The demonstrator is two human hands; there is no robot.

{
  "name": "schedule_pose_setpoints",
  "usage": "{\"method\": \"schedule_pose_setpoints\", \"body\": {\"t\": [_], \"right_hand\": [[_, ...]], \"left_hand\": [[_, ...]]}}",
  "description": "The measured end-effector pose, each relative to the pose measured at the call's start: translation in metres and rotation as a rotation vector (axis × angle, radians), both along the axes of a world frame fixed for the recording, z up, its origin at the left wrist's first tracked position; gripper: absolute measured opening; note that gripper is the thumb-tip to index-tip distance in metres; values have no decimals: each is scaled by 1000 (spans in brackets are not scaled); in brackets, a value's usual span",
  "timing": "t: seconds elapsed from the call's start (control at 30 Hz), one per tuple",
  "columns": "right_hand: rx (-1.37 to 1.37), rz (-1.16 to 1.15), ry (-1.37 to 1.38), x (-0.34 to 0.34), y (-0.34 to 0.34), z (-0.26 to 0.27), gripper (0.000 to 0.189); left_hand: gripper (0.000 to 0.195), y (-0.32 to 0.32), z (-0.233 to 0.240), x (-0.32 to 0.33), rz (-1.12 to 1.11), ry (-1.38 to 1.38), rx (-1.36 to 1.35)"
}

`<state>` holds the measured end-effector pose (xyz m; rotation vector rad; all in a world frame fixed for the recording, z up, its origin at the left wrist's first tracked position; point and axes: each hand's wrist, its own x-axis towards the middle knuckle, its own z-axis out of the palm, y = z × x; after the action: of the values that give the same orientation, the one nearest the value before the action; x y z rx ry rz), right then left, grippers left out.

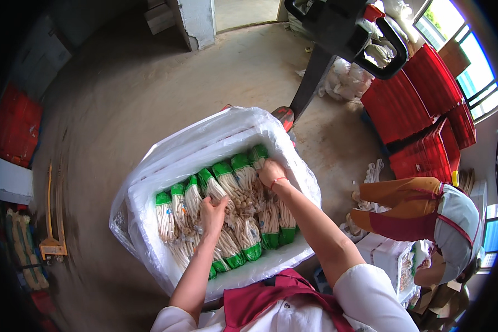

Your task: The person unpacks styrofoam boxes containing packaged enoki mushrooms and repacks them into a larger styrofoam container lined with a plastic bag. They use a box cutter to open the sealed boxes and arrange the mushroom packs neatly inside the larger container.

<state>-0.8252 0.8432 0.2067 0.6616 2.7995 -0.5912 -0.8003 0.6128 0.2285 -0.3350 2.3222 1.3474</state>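
Observation:
In front of me is a white foam box (147, 207) lined with clear plastic film (269, 120). Two rows of bagged long-stemmed mushrooms (232, 182) fill it, their green bag ends turned toward the long walls. My left hand (213, 213) rests on the bags near the middle, thumb and forefinger apart. At the far right corner, my right hand (272, 172) touches the mushroom bag with a green end (257, 153). Its fingers are curled down and partly hidden, so whether they grip the bag cannot be told.
Beyond the box rises a black pallet-truck handle (382, 50). Red crates (415, 95) are stacked at right, near white plastic sacks (344, 79). A co-worker (423, 211) bends over another foam box (382, 253). A yellow pallet truck (53, 247) stands at left.

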Motion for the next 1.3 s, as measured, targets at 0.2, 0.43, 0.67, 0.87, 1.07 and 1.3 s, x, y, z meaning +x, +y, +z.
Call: {"method": "schedule_pose_setpoints", "body": {"t": [0.2,0.43,0.67,0.87,1.07,1.3], "right_hand": [[-63,142,-201,-8,13,16,48],[103,398,-204,-2,10,17,59],[-75,155,-224,-16,5,29,69],[-227,57,-292,-23,15,21,78],[-24,239,-551,-39,12,22,85],[-212,189,-375,-27,17,19,94]], "left_hand": [[70,5,13,-9,-469,82,-383],[107,3,-25,-9,-230,-94,-97],[107,6,-14,-38,-59,-148,288],[106,8,-13,-35,-27,-139,323],[109,13,-16,-38,6,-181,296],[108,13,-12,-39,-18,-202,361]]}}
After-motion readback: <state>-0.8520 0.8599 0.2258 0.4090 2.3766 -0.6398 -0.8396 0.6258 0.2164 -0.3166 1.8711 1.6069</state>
